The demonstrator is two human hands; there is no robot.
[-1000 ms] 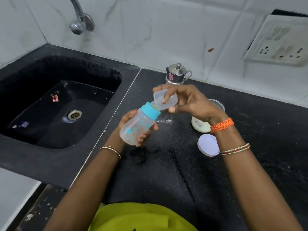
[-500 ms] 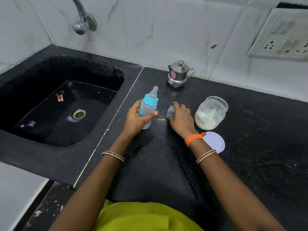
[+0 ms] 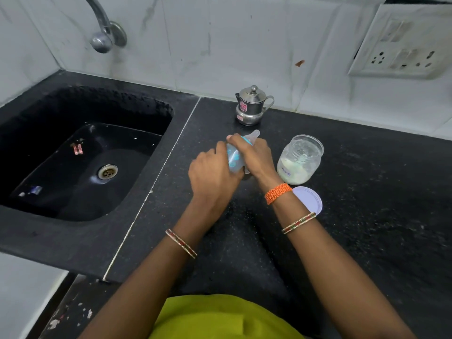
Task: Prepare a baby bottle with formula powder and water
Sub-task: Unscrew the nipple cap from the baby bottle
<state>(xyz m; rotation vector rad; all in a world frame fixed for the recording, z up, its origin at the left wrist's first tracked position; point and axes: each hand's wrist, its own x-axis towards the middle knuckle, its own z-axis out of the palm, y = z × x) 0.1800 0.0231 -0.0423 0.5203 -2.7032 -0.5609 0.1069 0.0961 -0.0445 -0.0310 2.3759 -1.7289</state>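
Note:
A clear baby bottle (image 3: pixel 234 159) with a blue collar and a clear teat stands on the black counter (image 3: pixel 367 216), tilted slightly right. My left hand (image 3: pixel 212 174) grips its body from the left. My right hand (image 3: pixel 255 155) curls round the blue collar at the top. An open glass jar (image 3: pixel 300 160) with white formula powder at its bottom stands just right of my right hand. Its white lid (image 3: pixel 309 200) lies flat on the counter behind my right wrist. The bottle's clear cap is hidden.
A small steel lidded pot (image 3: pixel 252 106) stands at the back by the wall. A black sink (image 3: pixel 80 162) with a drain fills the left, under a steel tap (image 3: pixel 104 33). A socket panel (image 3: pixel 403 47) is on the wall at right.
My right hand took the clear cap off the teat and set it on the counter, then came back to grip the collar. The bottle came down onto the counter, upright.

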